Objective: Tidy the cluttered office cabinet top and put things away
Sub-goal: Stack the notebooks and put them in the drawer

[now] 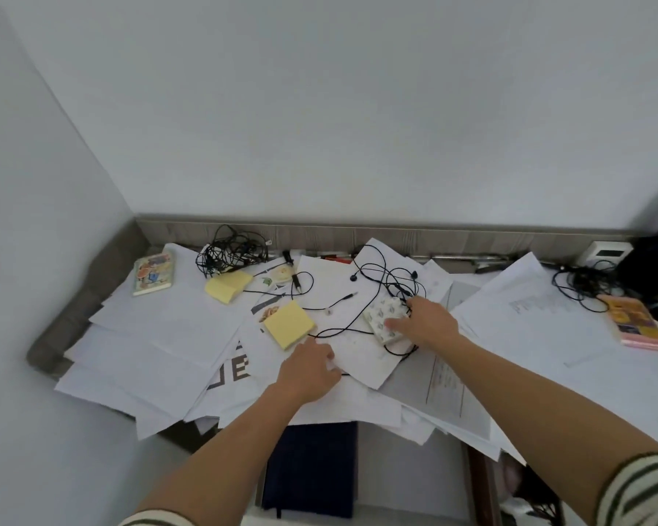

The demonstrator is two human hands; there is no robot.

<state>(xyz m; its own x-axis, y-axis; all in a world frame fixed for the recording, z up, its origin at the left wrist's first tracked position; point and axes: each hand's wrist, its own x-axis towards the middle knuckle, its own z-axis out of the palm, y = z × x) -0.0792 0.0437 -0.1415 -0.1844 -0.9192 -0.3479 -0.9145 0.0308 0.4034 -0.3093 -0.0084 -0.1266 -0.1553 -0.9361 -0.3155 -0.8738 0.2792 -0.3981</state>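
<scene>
Fingers of the left hand curl down on loose papers beside a black earphone cable; whether they pinch it I cannot tell. Just beyond, the right hand grips a small patterned pad, thumb on top, cable looped around it. A yellow sticky pad lies just left. One sheet's big block letters are half covered, unreadable. Farther back, a tangle of cables sits near the tabletop's rear edge.

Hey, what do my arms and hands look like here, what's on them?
Forearms are bare. The left sleeve and right sleeve, cream with dark stripes, end near the elbows. The left hand and right hand are ungloved; no watch or rings show.
</scene>
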